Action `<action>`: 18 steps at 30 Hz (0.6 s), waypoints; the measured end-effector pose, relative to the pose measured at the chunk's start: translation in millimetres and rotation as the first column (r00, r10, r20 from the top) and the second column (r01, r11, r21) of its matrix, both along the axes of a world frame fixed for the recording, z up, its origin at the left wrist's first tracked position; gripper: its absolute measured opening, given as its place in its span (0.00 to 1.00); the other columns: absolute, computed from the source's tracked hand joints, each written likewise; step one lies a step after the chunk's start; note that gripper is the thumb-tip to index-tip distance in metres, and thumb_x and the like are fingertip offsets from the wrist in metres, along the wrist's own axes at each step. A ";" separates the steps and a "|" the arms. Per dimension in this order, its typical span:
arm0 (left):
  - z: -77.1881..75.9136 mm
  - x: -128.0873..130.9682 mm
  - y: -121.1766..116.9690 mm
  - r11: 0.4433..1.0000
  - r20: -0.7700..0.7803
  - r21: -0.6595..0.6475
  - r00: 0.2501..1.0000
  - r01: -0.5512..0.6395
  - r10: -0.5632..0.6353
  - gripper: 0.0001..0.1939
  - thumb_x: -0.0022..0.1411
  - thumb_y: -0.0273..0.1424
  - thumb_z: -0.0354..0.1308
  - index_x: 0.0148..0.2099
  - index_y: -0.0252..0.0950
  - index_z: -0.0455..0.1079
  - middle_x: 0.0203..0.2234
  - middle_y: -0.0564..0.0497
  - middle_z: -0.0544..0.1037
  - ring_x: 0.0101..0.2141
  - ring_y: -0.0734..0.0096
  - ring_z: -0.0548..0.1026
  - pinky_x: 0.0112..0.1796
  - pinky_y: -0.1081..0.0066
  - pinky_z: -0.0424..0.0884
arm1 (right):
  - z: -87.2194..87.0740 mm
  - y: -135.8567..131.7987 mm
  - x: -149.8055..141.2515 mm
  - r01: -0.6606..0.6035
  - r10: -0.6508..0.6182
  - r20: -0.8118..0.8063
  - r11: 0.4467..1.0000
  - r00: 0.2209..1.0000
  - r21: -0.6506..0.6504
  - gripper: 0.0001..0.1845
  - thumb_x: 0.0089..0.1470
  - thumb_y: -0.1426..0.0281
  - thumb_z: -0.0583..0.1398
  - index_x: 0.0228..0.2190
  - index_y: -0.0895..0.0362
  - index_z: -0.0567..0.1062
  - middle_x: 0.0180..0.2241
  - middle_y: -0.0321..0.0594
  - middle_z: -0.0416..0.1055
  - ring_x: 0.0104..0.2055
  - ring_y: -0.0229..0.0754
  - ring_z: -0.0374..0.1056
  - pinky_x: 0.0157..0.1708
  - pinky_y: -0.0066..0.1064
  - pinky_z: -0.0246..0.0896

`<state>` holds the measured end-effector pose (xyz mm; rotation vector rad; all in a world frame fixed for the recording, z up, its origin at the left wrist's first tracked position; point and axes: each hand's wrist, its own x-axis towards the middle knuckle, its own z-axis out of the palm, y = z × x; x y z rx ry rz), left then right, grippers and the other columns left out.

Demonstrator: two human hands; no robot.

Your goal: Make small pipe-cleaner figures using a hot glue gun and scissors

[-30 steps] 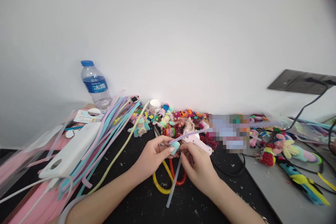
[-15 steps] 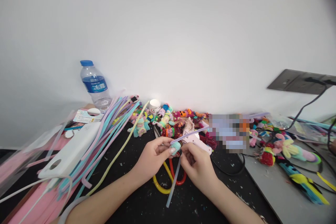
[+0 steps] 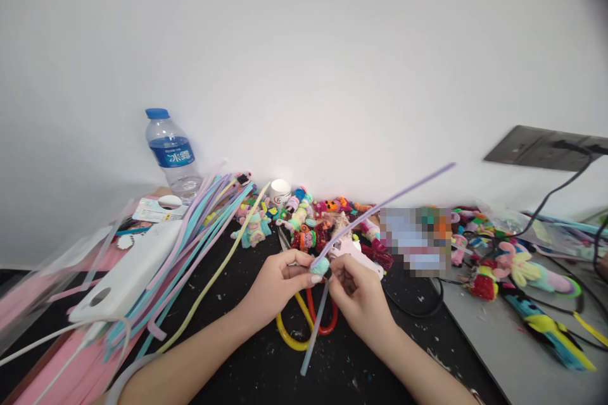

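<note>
Between thumb and fingers, my left hand (image 3: 275, 288) pinches a small mint-green coil (image 3: 320, 266) of fuzzy pipe cleaner. A long purple pipe cleaner (image 3: 384, 204) rises from the coil and slants up to the right. My right hand (image 3: 363, 297) is closed, its fingertips beside the coil's right side near a small dark spot; what they grip is hidden. Below the hands lie scissors (image 3: 294, 347) with yellow and red handles. A translucent glue stick (image 3: 315, 334) crosses the handles. Just behind the right hand is a pale pink glue gun (image 3: 363, 257), partly covered.
Bundled pastel pipe cleaners (image 3: 190, 247) and a white power strip (image 3: 126, 269) lie at left, near a water bottle (image 3: 171, 152). Several fuzzy figures (image 3: 254, 226) line the wall around a white paper cup (image 3: 280, 191). Cables (image 3: 441, 304) and more fuzzy pieces (image 3: 541, 278) are at right.
The purple pipe cleaner has swung upward and now stands steeper, its far end clear of the table clutter. My hands have barely moved.
</note>
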<state>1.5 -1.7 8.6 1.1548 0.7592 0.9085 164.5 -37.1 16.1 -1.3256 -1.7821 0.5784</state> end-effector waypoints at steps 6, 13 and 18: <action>7.0 -0.8 -2.8 0.999 -0.028 -0.028 0.999 -0.026 0.025 0.12 0.48 0.33 0.65 0.34 0.31 0.72 0.29 0.48 0.79 0.32 0.67 0.76 0.36 0.69 0.71 | 1.4 -0.1 0.1 -0.034 0.033 -0.027 0.999 0.999 -0.017 0.05 0.49 0.77 0.53 0.24 0.56 0.63 0.19 0.29 0.56 0.20 0.33 0.53 0.20 0.24 0.49; 9.8 -0.7 -2.4 0.995 -0.044 -0.081 0.997 -0.063 0.060 0.12 0.47 0.34 0.66 0.33 0.31 0.73 0.27 0.49 0.79 0.31 0.68 0.75 0.35 0.69 0.72 | 1.2 -0.1 0.4 -0.046 0.041 -0.088 0.997 0.995 -0.060 0.05 0.48 0.77 0.53 0.24 0.56 0.63 0.19 0.30 0.57 0.21 0.33 0.53 0.20 0.24 0.50; 9.5 -0.5 -2.6 0.996 -0.032 -0.068 0.998 -0.063 0.061 0.11 0.47 0.33 0.66 0.32 0.31 0.73 0.27 0.50 0.78 0.31 0.68 0.75 0.35 0.70 0.72 | 2.0 -0.8 0.7 -0.049 0.048 -0.038 0.999 0.998 -0.024 0.06 0.47 0.78 0.53 0.23 0.56 0.62 0.19 0.29 0.55 0.20 0.33 0.52 0.19 0.24 0.48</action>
